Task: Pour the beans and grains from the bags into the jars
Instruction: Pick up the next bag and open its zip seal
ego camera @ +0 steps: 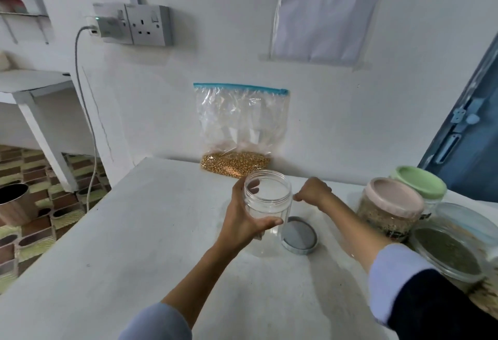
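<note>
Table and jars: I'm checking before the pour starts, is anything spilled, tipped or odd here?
Nothing stands out. The left hand grips the empty clear jar upright, its grey lid lying on the table beside it. The zip bag of grains leans against the wall, sealed. No loose grains show on the table.

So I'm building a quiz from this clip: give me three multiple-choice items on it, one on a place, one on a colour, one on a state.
1. Where is the zip bag?
A. leaning on the wall
B. flat on the floor
C. inside a jar

2. What colour is the loose lid on the table?
A. red
B. grey
C. yellow

3. The clear jar in the left hand is
A. full
B. capped
C. open and empty

Answers: 1 A, it stands against the wall. 2 B, the lid beside the jar is grey. 3 C, its mouth is uncovered and nothing shows inside.
</note>
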Demonstrator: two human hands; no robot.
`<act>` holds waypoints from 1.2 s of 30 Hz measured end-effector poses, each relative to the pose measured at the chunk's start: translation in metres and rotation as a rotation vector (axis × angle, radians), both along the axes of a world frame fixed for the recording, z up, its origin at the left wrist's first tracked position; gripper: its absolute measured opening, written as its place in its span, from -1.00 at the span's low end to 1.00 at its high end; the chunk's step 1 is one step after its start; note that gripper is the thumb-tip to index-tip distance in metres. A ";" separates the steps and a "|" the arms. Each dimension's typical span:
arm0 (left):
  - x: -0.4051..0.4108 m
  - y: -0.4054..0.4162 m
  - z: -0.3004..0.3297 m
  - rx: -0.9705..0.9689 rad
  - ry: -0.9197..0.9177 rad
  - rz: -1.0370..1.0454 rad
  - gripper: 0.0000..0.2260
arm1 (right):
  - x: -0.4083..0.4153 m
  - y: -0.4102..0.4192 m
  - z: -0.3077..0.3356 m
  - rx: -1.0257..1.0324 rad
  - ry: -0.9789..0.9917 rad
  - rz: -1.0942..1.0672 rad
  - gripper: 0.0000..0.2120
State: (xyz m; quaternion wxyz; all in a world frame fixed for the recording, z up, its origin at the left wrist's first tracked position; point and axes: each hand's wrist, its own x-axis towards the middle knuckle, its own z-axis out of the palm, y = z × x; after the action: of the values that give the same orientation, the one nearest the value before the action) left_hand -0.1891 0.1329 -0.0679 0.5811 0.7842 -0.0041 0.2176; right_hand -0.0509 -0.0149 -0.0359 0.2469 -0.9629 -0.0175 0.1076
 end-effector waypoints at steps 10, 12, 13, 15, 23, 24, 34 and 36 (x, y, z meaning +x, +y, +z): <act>0.005 0.029 0.005 0.048 0.071 -0.229 -0.14 | 0.017 0.021 0.055 0.230 -0.247 0.007 -0.90; 0.006 0.035 0.008 0.069 0.080 -0.286 -0.17 | 0.020 0.027 0.057 0.213 -0.303 0.014 -0.90; 0.007 0.038 0.008 0.080 0.078 -0.316 -0.15 | 0.022 0.031 0.056 0.190 -0.321 0.017 -0.87; 0.009 0.044 0.007 0.106 0.074 -0.368 -0.02 | 0.026 0.038 0.056 0.143 -0.350 0.028 -0.81; 0.037 0.105 0.044 0.054 0.039 -0.353 -0.02 | 0.064 0.064 0.083 0.099 -0.451 0.026 -0.79; 0.047 0.112 0.055 0.056 0.023 -0.341 -0.03 | 0.070 0.066 0.090 0.110 -0.466 0.011 -0.80; 0.164 0.121 0.128 0.382 -0.148 -0.266 -0.36 | 0.125 0.096 0.134 0.446 -0.591 -0.205 -0.83; 0.185 0.117 0.138 0.480 -0.161 -0.232 -0.46 | 0.135 0.101 0.134 0.548 -0.580 -0.272 -0.84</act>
State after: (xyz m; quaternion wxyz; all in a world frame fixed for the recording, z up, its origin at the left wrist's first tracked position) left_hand -0.0045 0.2501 0.0697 0.3977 0.8738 -0.1916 0.2040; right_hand 0.0836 0.0865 0.0981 0.4906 -0.8456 0.0132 -0.2101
